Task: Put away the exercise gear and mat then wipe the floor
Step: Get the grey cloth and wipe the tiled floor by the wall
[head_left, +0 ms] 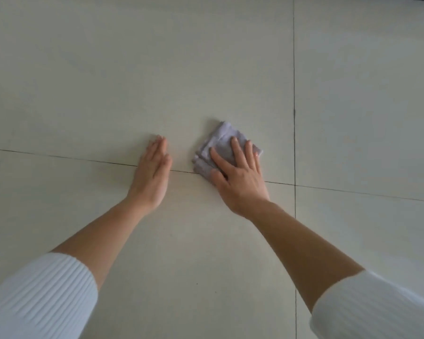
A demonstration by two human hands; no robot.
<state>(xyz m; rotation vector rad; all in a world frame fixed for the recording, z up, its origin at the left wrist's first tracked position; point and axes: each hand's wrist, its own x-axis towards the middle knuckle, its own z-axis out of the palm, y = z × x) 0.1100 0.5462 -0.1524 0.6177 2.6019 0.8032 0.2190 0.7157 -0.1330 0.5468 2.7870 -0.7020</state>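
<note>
Cloth (pixel 227 149): folded, grey-lilac, lying on the tiled floor (pixel 83 81) over a grout line.
Right hand (pixel 238 177): fingers straight and spread, pressing the cloth flat, likely for wiping.
Left hand (pixel 153 174): fingers straight, together, holding nothing, on bare tile beside it, probably as support.

Your right hand (pixel 238 177) presses flat on a folded lilac cloth (pixel 224 149) on the pale tiled floor (pixel 132 69); your left hand (pixel 153 172) rests straight-fingered just beside it
</note>
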